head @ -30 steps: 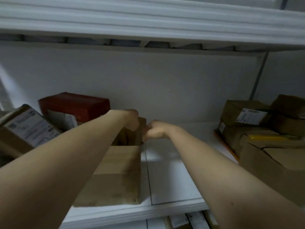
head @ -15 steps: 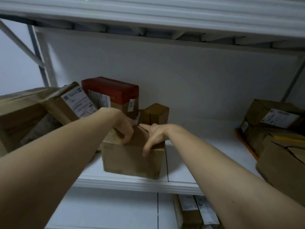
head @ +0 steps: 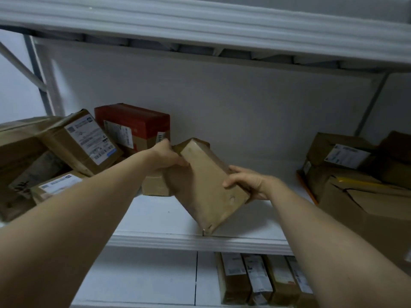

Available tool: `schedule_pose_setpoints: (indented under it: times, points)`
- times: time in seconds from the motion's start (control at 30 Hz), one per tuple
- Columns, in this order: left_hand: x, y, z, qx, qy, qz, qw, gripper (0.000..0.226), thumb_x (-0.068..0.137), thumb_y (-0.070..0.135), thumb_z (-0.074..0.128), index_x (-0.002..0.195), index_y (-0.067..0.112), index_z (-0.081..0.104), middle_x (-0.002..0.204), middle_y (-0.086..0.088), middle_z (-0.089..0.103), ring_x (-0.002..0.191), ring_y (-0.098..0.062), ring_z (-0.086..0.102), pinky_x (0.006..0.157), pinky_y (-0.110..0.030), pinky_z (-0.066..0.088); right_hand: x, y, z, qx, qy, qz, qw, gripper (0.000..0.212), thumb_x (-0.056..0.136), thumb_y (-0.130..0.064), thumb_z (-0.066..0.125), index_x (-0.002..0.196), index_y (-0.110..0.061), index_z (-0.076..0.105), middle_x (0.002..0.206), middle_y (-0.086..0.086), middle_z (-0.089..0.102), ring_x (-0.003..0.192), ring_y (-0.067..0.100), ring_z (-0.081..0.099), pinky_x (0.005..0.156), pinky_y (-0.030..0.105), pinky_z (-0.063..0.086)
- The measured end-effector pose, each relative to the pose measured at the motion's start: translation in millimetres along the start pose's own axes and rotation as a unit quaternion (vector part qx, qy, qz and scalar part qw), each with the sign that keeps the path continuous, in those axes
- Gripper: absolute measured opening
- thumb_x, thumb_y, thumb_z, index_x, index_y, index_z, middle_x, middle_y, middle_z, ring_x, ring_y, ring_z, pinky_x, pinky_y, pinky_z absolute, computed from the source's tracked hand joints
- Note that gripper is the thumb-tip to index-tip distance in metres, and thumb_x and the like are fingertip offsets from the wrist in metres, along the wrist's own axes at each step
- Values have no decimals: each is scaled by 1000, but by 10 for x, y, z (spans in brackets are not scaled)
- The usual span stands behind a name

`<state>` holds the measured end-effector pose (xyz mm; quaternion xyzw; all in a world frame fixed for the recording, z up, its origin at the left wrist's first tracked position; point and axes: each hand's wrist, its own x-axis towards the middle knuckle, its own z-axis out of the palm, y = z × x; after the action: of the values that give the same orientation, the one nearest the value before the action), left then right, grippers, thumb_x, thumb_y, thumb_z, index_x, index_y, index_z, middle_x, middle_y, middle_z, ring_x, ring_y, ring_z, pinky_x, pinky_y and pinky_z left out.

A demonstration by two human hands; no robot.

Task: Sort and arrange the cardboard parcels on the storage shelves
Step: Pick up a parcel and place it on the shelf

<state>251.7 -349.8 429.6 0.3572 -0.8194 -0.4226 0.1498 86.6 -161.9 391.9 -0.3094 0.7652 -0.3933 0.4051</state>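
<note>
At the left of the shelf (head: pixel 195 242), labelled parcels (head: pixel 82 141) lie heaped and tilted beside a red box (head: pixel 133 123). The left hand (head: pixel 166 157) has its grip closed on the upper left edge of a brown parcel (head: pixel 206 187), fingers curled onto its near face. This parcel tilts steeply at mid-shelf, its lowest corner at the shelf's front lip; whether it touches there is unclear. The right hand (head: pixel 246 183) grips its right edge, fingers wrapped over it. Stacked parcels (head: pixel 347 172) sit at far right.
</note>
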Motion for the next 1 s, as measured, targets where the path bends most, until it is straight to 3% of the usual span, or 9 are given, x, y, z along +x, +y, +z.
schedule_pose_setpoints:
  times: [0.07,0.17,0.27,0.37,0.5,0.63,0.8,0.87,1.0]
  points:
    - [27,39,96,-56,-4,-14,998,64,75,25,79,126,6,46,117,-10,57,103,-27,58,93,-38,50,-129,118,-119,47,5,-15,999,57,39,-42,75,95,-36,64,94,-1,67,84,21,58,78,37,33]
    - [-23,155,287,-147,-17,-51,988,43,84,26,69,115,1,53,96,-13,61,88,-25,61,81,-34,50,-328,262,-276,145,36,-8,989,39,43,-49,71,71,-24,62,69,-2,61,66,16,50,61,28,26]
    - [-77,253,452,-221,-97,-68,968,48,75,40,71,111,11,58,113,-16,61,103,-32,59,95,-41,46,-408,355,-372,274,60,-18,960,26,75,-47,60,78,-22,63,74,5,63,71,20,55,76,33,42]
    - [-117,373,615,-199,-190,-63,960,74,67,56,72,125,16,51,128,-11,53,116,-33,51,98,-46,41,-439,388,-418,379,71,-40,922,31,84,-43,58,90,-15,69,87,11,69,83,28,62,98,48,44]
    - [-99,492,763,-212,-253,-57,942,118,44,66,79,144,23,32,137,-8,48,123,-32,46,105,-55,34,-472,413,-455,421,84,-50,902,35,86,-44,56,98,-13,67,89,13,72,87,30,63,84,44,50]
    - [-74,540,837,-234,-179,-37,955,98,54,50,85,134,14,41,119,-6,55,110,-31,54,99,-52,44,-458,430,-497,384,111,-24,916,36,89,-43,48,107,-15,63,92,11,69,83,31,62,71,37,49]
    - [-10,542,951,-175,-98,18,979,84,56,29,90,123,13,43,112,-7,59,95,-25,61,73,-38,55,-341,418,-509,322,168,1,932,46,86,-44,59,124,-19,56,119,12,60,112,31,56,99,48,42]
    - [40,541,988,-139,-75,57,986,94,49,27,93,127,14,41,117,-6,59,100,-24,60,80,-38,55,-306,379,-487,301,212,-2,930,67,83,-47,64,140,-21,43,139,11,49,127,30,46,109,53,30]
    - [74,545,1099,115,-25,129,985,125,48,42,89,146,19,15,133,-10,41,121,-30,45,99,-40,46,-271,276,-449,259,264,-82,925,108,70,-42,80,153,-39,12,157,0,29,143,26,27,110,57,19]
